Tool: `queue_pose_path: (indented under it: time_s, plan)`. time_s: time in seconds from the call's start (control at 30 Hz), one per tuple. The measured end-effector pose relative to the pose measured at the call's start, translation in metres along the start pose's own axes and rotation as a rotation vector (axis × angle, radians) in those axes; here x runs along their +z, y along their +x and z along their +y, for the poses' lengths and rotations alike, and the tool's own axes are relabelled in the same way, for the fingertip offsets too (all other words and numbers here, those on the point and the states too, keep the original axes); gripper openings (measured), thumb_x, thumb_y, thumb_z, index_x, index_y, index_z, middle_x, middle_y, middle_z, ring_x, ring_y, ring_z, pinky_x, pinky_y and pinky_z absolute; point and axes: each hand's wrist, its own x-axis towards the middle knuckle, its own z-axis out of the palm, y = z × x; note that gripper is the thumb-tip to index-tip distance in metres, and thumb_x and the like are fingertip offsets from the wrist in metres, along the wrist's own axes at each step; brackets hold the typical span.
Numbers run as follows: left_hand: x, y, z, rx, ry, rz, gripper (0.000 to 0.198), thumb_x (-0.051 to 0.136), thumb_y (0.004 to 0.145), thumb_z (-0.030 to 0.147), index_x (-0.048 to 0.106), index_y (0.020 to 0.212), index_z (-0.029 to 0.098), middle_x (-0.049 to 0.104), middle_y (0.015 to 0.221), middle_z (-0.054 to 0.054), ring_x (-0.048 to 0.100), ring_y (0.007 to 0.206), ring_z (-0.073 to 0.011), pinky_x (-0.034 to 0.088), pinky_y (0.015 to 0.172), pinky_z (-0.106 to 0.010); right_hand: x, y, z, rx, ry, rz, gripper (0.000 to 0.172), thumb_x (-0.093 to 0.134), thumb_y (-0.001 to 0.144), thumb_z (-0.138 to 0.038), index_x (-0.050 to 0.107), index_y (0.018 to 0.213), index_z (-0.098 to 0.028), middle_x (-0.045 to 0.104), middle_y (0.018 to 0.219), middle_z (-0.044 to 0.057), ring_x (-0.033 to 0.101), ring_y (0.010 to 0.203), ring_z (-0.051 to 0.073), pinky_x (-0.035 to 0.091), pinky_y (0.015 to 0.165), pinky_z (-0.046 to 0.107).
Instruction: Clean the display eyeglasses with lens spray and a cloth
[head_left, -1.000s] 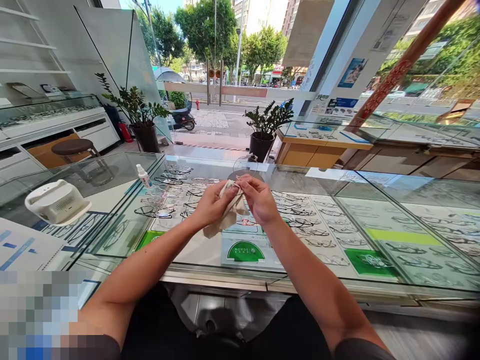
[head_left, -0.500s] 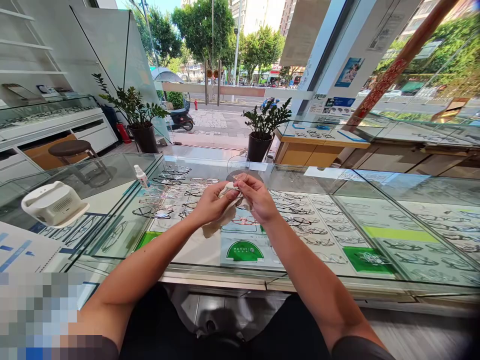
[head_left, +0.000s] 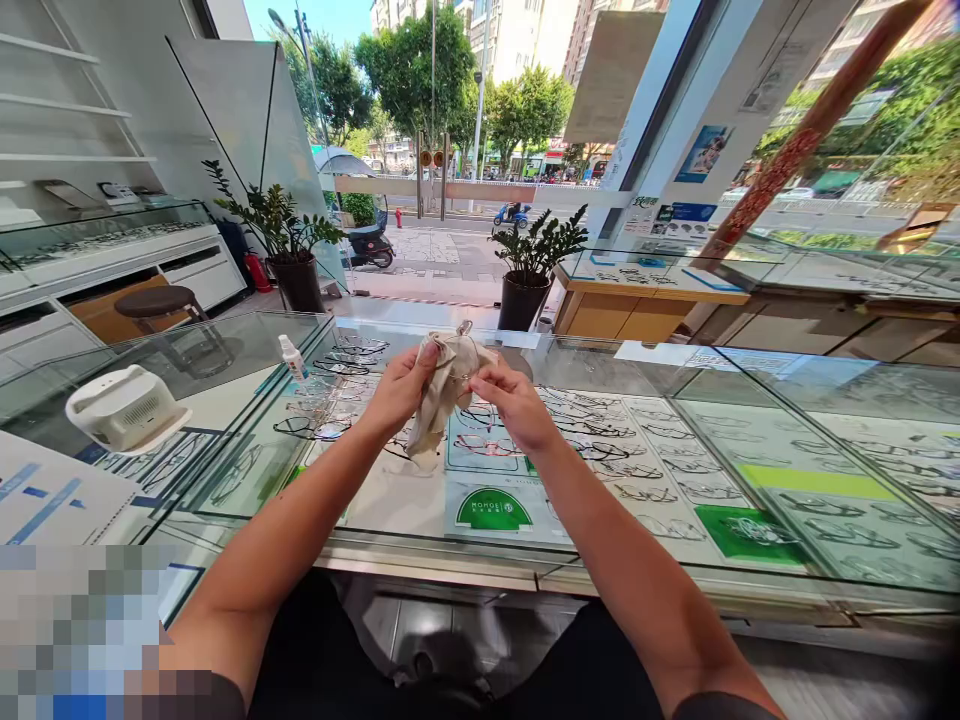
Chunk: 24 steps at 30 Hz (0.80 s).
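Above the glass counter, my left hand (head_left: 403, 385) is closed on a beige cloth (head_left: 436, 400), its lower end hanging down. My right hand (head_left: 517, 402) pinches a pair of thin-rimmed eyeglasses (head_left: 463, 377) at the right of the cloth. One round lens and part of the frame show against the cloth; the rest of the glasses is hidden by cloth and fingers. Below the hands, a red-framed pair of glasses (head_left: 484, 446) lies over a printed sheet with a green half-round logo (head_left: 493, 509).
Rows of glasses (head_left: 645, 470) fill the display counter. A small white spray bottle (head_left: 291, 357) stands at the left, with a white device (head_left: 124, 408) further left. Two potted plants (head_left: 527, 268) stand beyond the counter by the glass doors. A stool (head_left: 156, 303) is at the back left.
My hands have drawn slightly apart. The cloth is more spread out and lifted, and the glasses have turned in my right hand. The view has shifted slightly.
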Motion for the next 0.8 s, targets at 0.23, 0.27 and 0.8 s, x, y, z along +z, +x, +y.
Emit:
queue_pose_path:
  time_s: [0.23, 0.27, 0.8]
  plan:
    - [-0.004, -0.003, 0.013, -0.041, -0.051, -0.171, 0.056, 0.097, 0.076, 0.06, 0.075, 0.101, 0.015, 0.077, 0.084, -0.005, 0.068, 0.071, -0.0153, 0.053, 0.066, -0.025, 0.006, 0.0, 0.007, 0.09, 0.11, 0.021, 0.037, 0.093, 0.077, -0.06, 0.084, 0.077, -0.025, 0.075, 0.087, 0.004, 0.064, 0.091, 0.023, 0.05, 0.094, 0.041]
    - [-0.004, -0.003, 0.014, -0.046, -0.047, -0.19, 0.056, 0.1, 0.073, 0.055, 0.076, 0.105, 0.015, 0.078, 0.088, -0.005, 0.069, 0.072, -0.0155, 0.055, 0.068, -0.025, 0.006, 0.0, 0.006, 0.104, 0.136, 0.017, 0.037, 0.094, 0.075, -0.06, 0.085, 0.077, -0.024, 0.075, 0.085, 0.004, 0.064, 0.089, 0.022, 0.051, 0.093, 0.041]
    - [-0.012, -0.001, 0.019, -0.012, 0.009, -0.268, 0.055, 0.086, 0.085, 0.068, 0.075, 0.094, 0.015, 0.076, 0.08, -0.006, 0.068, 0.07, -0.0171, 0.055, 0.067, -0.027, 0.01, -0.004, -0.002, 0.172, 0.257, -0.028, 0.043, 0.101, 0.067, -0.06, 0.084, 0.077, -0.022, 0.077, 0.081, 0.003, 0.066, 0.085, 0.019, 0.053, 0.09, 0.037]
